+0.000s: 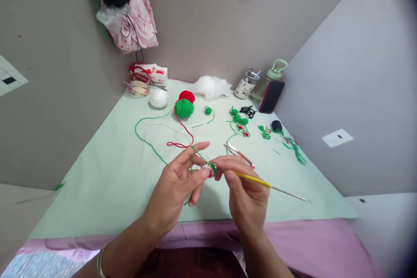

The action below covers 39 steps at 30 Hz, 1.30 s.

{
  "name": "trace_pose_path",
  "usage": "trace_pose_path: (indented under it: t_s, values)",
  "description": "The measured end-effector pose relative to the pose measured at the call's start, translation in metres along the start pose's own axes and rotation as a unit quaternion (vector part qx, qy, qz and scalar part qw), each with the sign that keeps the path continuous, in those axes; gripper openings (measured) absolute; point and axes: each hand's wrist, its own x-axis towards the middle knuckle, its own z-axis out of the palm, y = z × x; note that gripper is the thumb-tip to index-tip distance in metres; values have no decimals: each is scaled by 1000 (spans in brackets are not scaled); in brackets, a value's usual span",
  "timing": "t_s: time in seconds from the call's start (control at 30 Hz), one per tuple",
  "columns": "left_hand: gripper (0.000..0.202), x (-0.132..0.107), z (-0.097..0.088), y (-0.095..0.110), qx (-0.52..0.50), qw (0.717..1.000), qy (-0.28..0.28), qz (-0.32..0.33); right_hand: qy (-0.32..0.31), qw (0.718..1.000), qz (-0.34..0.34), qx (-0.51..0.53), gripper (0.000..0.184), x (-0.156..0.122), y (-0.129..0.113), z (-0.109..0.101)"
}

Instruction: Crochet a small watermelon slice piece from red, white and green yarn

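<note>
Red, white and green crochet is sitting pinched just above the near side of the table.
The left hand is pinching it between thumb and fingers while the right hand is gripping the yellow-handled hook; keeping the green yarn lightly taut should be helping even stitches. Behind, a clear tub is holding pale rounded pieces, a printed cup pens.

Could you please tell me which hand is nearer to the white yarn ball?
Left. The left hand is on the near side of the white yarn ball, slightly rightward; the right hand is farther right.
</note>
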Motion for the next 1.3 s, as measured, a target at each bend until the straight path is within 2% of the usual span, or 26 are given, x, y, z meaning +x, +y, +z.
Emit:
trace_pose_path:
  t_s: [0.1, 0.17, 0.2, 0.3, 0.37, 0.43, 0.53, 0.73, 0.83, 0.97, 1.1, 1.2, 1.3]
  values:
    - [56, 1, 2, -6, -18, 1000, 17, 14, 6, 983, -98, -152, 33, -10, 1, 0]
    - [54, 3, 1, -7, -62, 998, -9, -31, 3, 962, -154, -226, 37, -15, 0, -1]
    - [51, 4, 0, -6, -88, 994, -28, -61, 6, 960, -157, -230, 37, -15, 0, -2]
    - [42, 7, -4, -1, -132, 985, -40, -103, 47, 989, -77, -119, 29, -11, 0, -4]
    - [43, 7, -5, 2, -121, 990, -17, -77, 66, 998, -8, -7, 25, -7, 2, -4]
    - [46, 6, -4, 2, -88, 995, -8, -45, 39, 996, 39, 72, 22, -4, 4, -3]
    - [44, 3, 0, -2, -40, 999, -13, -20, 11, 990, 79, 115, 18, -4, 7, -1]
    - [39, 0, 0, -6, -14, 999, -20, -22, 39, 964, 173, 201, 17, -2, 5, -6]
    - [37, 2, -1, -5, -6, 1000, -17, -23, 38, 960, 178, 212, 23, -1, 3, -8]
    - [36, 2, -3, -6, 16, 1000, -7, -12, 16, 978, 136, 155, 24, -5, 0, -12]
    - [33, 1, -4, -8, 57, 998, 7, 21, 4, 999, 30, 32, 26, -13, -5, -14]
    - [31, -1, -3, -10, 81, 995, 22, 52, -23, 997, -60, -49, 28, -16, -4, -15]
    - [32, -3, -2, -10, 94, 993, 34, 66, -36, 991, -108, -69, 27, -16, -1, -16]
